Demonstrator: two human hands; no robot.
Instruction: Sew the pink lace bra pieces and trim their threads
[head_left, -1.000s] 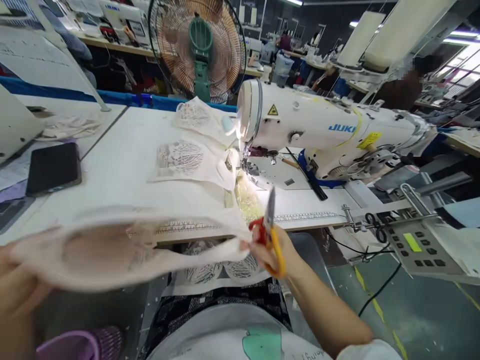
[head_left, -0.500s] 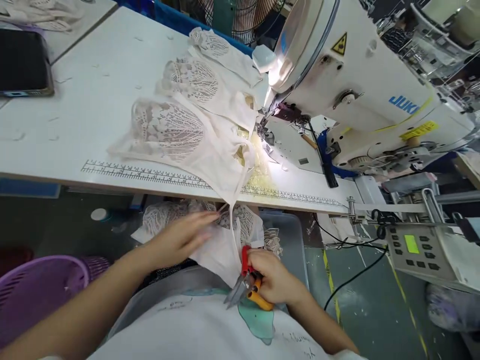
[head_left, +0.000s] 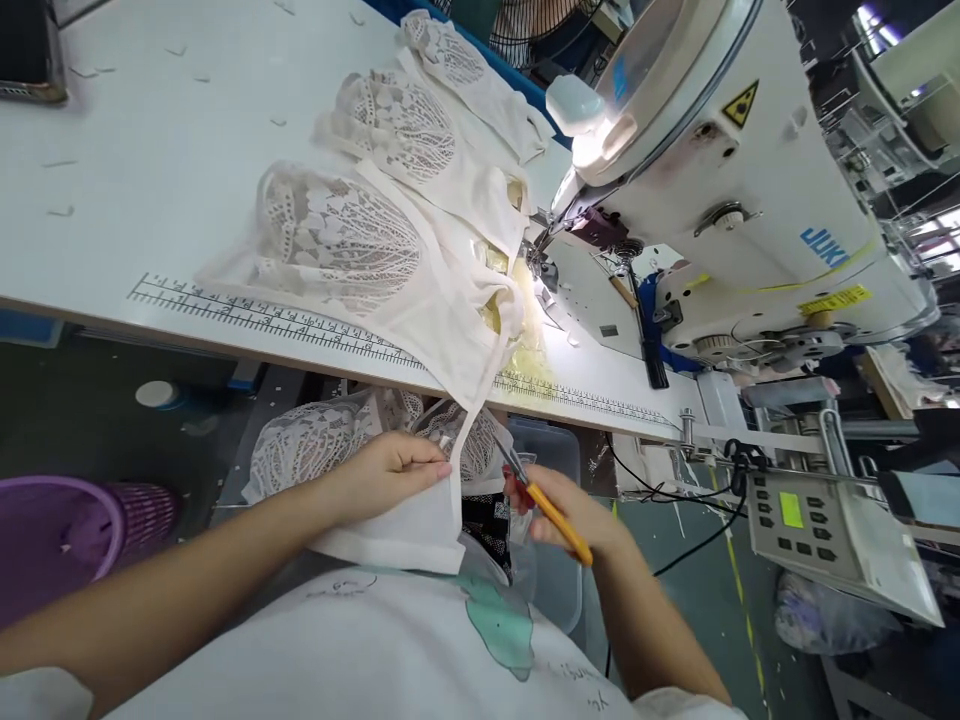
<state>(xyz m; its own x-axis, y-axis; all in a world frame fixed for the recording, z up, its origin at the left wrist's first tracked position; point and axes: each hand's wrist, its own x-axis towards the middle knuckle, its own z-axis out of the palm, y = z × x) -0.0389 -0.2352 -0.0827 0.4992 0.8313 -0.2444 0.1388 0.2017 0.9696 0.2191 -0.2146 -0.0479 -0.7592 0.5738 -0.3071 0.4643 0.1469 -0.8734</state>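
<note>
Left hand (head_left: pixel 386 470): closed, pinching the edge of a cream fabric piece (head_left: pixel 405 520) in the lap, below the table edge. Fabric smooth and matte at the hem, with open lace panels of fan-shaped ribbing further up. Joined by a narrow strip running up over the table edge to a chain of like pieces (head_left: pixel 352 230) lying flat on the white table (head_left: pixel 150 150), each with a rounded lace cup.

Right hand (head_left: pixel 566 505): closed around thread snips (head_left: pixel 536 490) with an orange handle and short metal blades; tips just beside the strip, contact not discernible.

Surroundings: printed ruler scale (head_left: pixel 300 325) along the table front; white sewing machine (head_left: pixel 735 200), glossy, with lamp lit over the needle area; grey control panel (head_left: pixel 802 515) with green display to the right; purple ribbed basket (head_left: pixel 67 530) at lower left; phone corner (head_left: pixel 26 50) at upper left. Table edge hides part of the hanging strip.

Against half a second earlier: left hand now gripping rather than laid flat; snips raised from pointing down at the lap to pointing up at the strip; view shifted slightly.
</note>
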